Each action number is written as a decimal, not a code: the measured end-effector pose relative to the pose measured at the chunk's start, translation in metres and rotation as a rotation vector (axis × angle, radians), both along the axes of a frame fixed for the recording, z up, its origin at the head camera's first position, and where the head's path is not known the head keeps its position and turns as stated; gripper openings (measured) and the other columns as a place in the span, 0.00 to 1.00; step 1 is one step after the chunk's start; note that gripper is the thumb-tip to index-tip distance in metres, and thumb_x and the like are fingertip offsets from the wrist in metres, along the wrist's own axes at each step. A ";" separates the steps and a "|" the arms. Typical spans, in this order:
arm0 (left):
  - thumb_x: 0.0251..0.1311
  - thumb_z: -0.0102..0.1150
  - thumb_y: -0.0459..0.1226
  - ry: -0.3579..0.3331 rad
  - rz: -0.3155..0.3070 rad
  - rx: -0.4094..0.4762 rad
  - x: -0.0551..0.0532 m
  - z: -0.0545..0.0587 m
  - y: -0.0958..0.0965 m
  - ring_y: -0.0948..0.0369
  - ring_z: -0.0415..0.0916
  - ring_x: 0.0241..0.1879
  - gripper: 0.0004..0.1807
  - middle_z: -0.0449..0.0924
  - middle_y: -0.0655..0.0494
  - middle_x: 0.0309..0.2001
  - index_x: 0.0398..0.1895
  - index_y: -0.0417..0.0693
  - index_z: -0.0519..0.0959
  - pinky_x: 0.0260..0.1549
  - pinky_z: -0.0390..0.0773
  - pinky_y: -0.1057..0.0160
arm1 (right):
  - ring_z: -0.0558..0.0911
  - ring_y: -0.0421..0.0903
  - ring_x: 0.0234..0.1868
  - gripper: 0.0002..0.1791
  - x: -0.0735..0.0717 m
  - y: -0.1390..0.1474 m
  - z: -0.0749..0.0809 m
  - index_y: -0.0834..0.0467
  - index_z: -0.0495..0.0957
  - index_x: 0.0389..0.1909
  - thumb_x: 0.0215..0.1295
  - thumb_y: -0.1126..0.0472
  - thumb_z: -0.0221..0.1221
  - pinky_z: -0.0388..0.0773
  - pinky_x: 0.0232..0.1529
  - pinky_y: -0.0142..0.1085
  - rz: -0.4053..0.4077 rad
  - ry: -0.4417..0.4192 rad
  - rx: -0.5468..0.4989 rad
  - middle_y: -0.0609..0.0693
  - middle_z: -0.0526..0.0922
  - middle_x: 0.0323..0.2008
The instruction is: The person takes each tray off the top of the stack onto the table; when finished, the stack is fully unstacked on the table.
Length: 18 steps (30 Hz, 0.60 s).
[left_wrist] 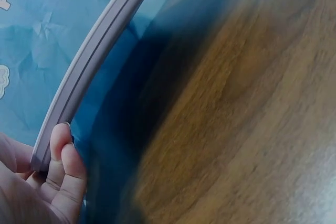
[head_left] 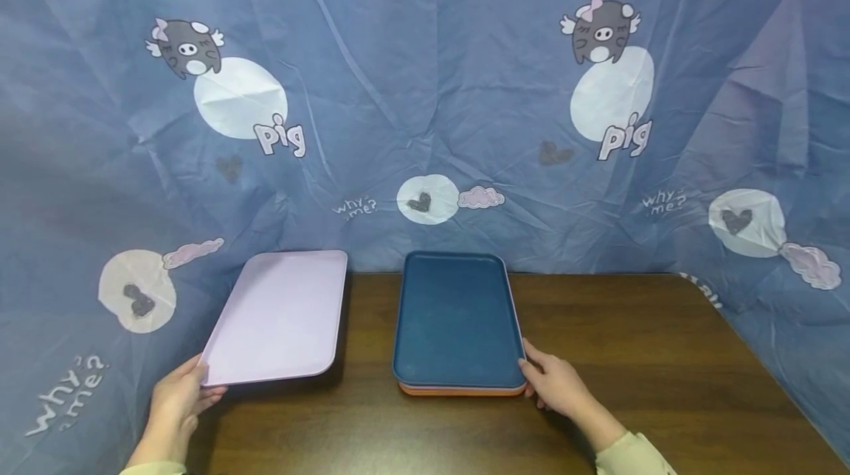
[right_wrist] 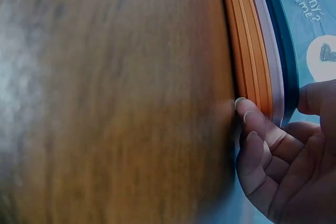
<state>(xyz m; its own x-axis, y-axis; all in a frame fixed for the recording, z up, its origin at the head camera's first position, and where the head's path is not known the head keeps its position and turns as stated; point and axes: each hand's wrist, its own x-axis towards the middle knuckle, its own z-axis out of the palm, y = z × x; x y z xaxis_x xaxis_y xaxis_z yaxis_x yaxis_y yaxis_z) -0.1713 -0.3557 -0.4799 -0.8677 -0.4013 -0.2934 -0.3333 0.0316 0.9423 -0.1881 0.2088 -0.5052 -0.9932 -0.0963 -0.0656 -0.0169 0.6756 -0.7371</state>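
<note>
A pale lilac tray (head_left: 279, 320) tilts above the left of the table, its near left corner pinched by my left hand (head_left: 175, 397). In the left wrist view the fingers (left_wrist: 71, 169) curl under the tray's grooved rim (left_wrist: 86, 66). A stack of trays stands in the middle: a dark blue tray (head_left: 458, 320) on top, a lilac tray (right_wrist: 268, 40) beneath it, and orange (right_wrist: 249, 40) at the bottom. My right hand (head_left: 558, 383) grips the stack's near right corner, thumb by the blue rim and fingertips (right_wrist: 247, 111) against the orange edge.
The brown wooden table (head_left: 637, 357) has a rounded far right corner. A blue cloth (head_left: 425, 91) printed with pigs, hearts and clouds hangs behind it and along both sides. A gap of bare wood lies between the lilac tray and the stack.
</note>
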 end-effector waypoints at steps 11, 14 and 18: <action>0.80 0.33 0.33 0.017 -0.010 -0.049 -0.001 -0.006 -0.013 0.70 0.81 0.21 0.32 0.78 0.63 0.30 0.79 0.23 0.43 0.26 0.86 0.71 | 0.76 0.44 0.14 0.31 0.000 0.001 0.001 0.63 0.65 0.77 0.80 0.53 0.54 0.78 0.17 0.36 0.014 -0.023 -0.037 0.48 0.80 0.18; 0.80 0.33 0.33 -0.002 0.000 -0.072 -0.002 -0.005 -0.016 0.71 0.80 0.21 0.31 0.77 0.67 0.27 0.79 0.24 0.45 0.25 0.86 0.71 | 0.76 0.43 0.14 0.31 0.000 0.002 0.000 0.63 0.65 0.77 0.80 0.53 0.54 0.77 0.17 0.36 0.017 -0.023 -0.036 0.48 0.80 0.19; 0.80 0.33 0.33 -0.015 0.025 -0.139 -0.003 -0.006 -0.019 0.71 0.79 0.21 0.31 0.81 0.33 0.36 0.78 0.23 0.46 0.25 0.85 0.71 | 0.76 0.44 0.15 0.31 -0.001 0.003 -0.001 0.62 0.64 0.77 0.80 0.52 0.54 0.77 0.17 0.36 0.015 -0.030 -0.037 0.48 0.80 0.19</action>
<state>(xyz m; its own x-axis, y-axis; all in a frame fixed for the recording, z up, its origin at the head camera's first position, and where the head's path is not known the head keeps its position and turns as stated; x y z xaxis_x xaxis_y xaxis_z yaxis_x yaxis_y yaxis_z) -0.1740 -0.3744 -0.4859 -0.8529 -0.4600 -0.2468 -0.3499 0.1527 0.9243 -0.1888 0.2115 -0.5060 -0.9892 -0.1144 -0.0915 -0.0045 0.6478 -0.7618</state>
